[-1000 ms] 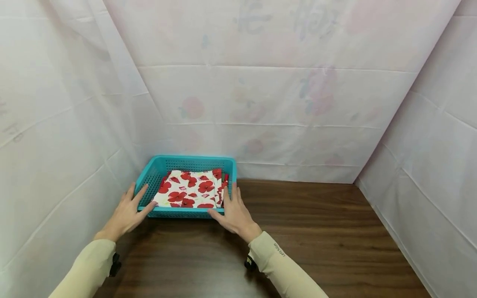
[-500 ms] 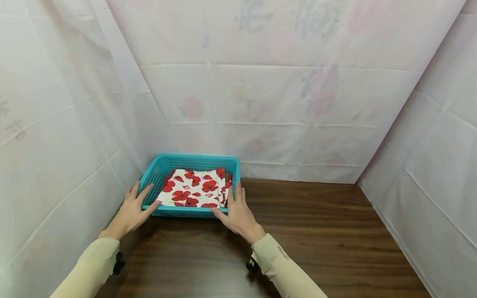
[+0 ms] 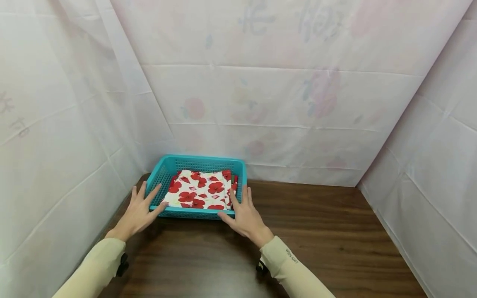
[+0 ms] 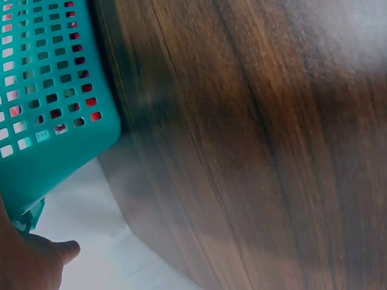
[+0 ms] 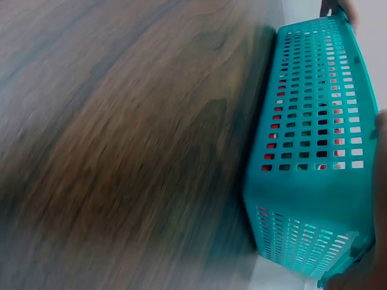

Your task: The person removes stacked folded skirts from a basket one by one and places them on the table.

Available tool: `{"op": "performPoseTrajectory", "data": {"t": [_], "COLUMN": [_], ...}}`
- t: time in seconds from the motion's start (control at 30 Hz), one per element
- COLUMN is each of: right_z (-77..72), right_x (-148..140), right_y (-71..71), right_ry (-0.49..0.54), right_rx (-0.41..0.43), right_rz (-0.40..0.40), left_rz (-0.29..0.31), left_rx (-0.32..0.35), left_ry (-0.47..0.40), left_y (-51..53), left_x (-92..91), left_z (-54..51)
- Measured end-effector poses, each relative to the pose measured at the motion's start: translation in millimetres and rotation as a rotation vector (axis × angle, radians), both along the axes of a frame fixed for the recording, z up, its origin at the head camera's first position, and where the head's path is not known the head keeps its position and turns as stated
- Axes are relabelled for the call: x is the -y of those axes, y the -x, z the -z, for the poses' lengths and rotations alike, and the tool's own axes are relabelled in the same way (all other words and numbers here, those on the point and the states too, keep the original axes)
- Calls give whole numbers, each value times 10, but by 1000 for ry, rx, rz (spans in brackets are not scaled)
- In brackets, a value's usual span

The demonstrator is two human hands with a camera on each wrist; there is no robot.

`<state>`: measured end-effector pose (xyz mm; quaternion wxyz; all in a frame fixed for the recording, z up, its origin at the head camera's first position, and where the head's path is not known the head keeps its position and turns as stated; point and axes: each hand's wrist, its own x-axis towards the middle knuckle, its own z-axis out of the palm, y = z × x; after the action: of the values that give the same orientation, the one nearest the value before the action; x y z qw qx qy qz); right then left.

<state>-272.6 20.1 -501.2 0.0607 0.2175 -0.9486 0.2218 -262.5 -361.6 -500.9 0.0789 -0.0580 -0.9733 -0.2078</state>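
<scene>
A turquoise perforated plastic basket point(image 3: 197, 213) stands on the dark wooden table, near the back wall. Folded white cloth with red poppies point(image 3: 201, 188) lies in it, with a bit of red and green showing at the right edge. My left hand point(image 3: 136, 213) rests on the near left corner, fingers spread along the side rim and thumb at the front rim. At the near right corner, my right hand point(image 3: 246, 215) touches the rim in the same way, fingers extended. Both wrist views show the basket's holed walls point(image 4: 45, 78) and only parts of the hands.
White sheets with a faint fruit print hang behind point(image 3: 279, 99) and at both sides, the left sheet point(image 3: 63, 124) close to my left arm. Brown wood-grain tabletop point(image 3: 316, 231) stretches to the right of the basket and in front of it.
The basket and both hands have shifted slightly to the right, away from the left sheet. The cloth has moved along inside the basket. The head view has also shifted a little.
</scene>
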Motion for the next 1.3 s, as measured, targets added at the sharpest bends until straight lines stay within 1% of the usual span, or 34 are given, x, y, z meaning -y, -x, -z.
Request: {"op": "performPoseTrajectory", "data": {"t": [0.13,0.27,0.5,0.67,0.8,0.97,1.1,1.2,1.3], "right_z": [7,20,22,10,-8,-70,-92,-97,-106], "right_x": [-4,-4,-3,-1,12,-1,-2,-2,-15], "right_y": [-4,5,2,11,2,-1,-11,-39,-56], "right_ry": [-20,-29,-27,-33,-34,-42,-44,-42,-54], "right_rx": [3,0,5,-11,0,-7,-24,-20,-11], "right_rz": [-14,-7,2,7,4,12,14,3,7], "left_rz": [-1,6,11,14,16,25,32,29,29], "left_rx": [10,5,21,5,7,-4,-10,-13,-26], "left_ry": [9,8,19,17,15,-3,-11,-7,-7], "left_y": [-6,-7,-16,-1,-21,-10,-30,-59,-66], "left_x": [11,11,-3,3,17,2,-2,4,2], "left_z": [13,7,-4,-6,-23,-54,-65,-69,-72]}}
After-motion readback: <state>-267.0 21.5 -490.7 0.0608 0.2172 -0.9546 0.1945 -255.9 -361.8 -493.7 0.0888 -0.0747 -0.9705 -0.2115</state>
